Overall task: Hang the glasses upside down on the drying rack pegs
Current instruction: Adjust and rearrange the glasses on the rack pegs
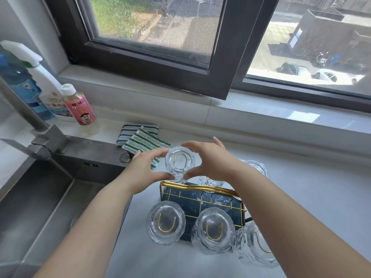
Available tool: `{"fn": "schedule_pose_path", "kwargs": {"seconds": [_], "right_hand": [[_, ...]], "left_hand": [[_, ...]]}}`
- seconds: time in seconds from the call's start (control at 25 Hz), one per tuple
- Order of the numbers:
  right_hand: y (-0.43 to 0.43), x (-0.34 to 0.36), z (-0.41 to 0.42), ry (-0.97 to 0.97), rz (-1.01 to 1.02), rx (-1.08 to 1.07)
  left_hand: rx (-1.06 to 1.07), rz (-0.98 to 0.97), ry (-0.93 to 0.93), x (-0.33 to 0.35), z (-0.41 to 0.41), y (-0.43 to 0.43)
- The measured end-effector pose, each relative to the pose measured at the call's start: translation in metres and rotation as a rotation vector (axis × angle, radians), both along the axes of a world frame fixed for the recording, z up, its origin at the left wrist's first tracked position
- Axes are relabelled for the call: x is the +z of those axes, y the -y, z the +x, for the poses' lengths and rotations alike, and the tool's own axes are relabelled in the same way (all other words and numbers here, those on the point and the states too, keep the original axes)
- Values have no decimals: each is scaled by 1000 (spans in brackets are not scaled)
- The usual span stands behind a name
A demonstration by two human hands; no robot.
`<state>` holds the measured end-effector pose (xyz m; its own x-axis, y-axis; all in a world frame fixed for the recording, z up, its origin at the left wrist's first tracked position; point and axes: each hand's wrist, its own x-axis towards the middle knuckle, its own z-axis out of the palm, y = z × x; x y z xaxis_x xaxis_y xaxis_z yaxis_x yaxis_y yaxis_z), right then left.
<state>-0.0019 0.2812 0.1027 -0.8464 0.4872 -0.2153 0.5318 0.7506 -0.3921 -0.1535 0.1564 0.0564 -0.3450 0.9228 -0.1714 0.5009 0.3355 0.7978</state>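
Note:
A drying rack (202,197) with gold wire pegs and a dark blue tray stands on the counter. Three clear textured glasses hang upside down on its near pegs: one at the left (166,222), one in the middle (213,230), one at the right (255,244). A fourth upturned glass (180,162) sits over a gold peg at the rack's far left. My left hand (145,170) and my right hand (208,159) cup this glass from both sides. Two more glasses show behind the rack, one behind my right wrist (211,181) and one further right (258,168).
A steel sink (40,197) with a grey faucet (38,141) lies to the left. Striped cloths (140,138) lie beyond the hands. A spray bottle (48,85), a blue bottle (22,87) and a pink drink bottle (81,109) stand at the back left. An open window frame (230,63) overhangs the sill.

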Motion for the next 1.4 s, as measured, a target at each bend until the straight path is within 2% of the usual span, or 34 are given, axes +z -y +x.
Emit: {"fn": "schedule_pose_path", "kwargs": {"seconds": [0.2, 0.28, 0.36, 0.48, 0.56, 0.64, 0.72, 0.84, 1.0, 1.4], "right_hand": [[5, 15, 4, 4, -36, -9], [13, 29, 13, -113, -32, -39], [29, 43, 31, -279, -41, -73], [69, 48, 64, -495, -58, -148], [100, 39, 77, -560, -24, -190], [124, 26, 78, -492, 17, -170], [139, 13, 73, -320, 30, -117], [140, -3, 65, -168, 54, -145], [141, -8, 59, -217, 44, -176], [136, -6, 62, -264, 6, -199]], "left_hand": [[-9, -15, 18, 2, 2, 2], [-3, 0, 11, 6, 2, 13], [46, 97, 19, 10, 5, 36], [149, 229, 164, 11, 16, 81], [90, 188, 250, 7, 27, 107], [-23, 81, 224, 1, 41, 120], [-73, 6, 175, -3, 54, 121], [-42, 39, 145, -6, 62, 116], [15, 94, 118, -8, 63, 116], [19, 74, 110, -10, 62, 113]]}}
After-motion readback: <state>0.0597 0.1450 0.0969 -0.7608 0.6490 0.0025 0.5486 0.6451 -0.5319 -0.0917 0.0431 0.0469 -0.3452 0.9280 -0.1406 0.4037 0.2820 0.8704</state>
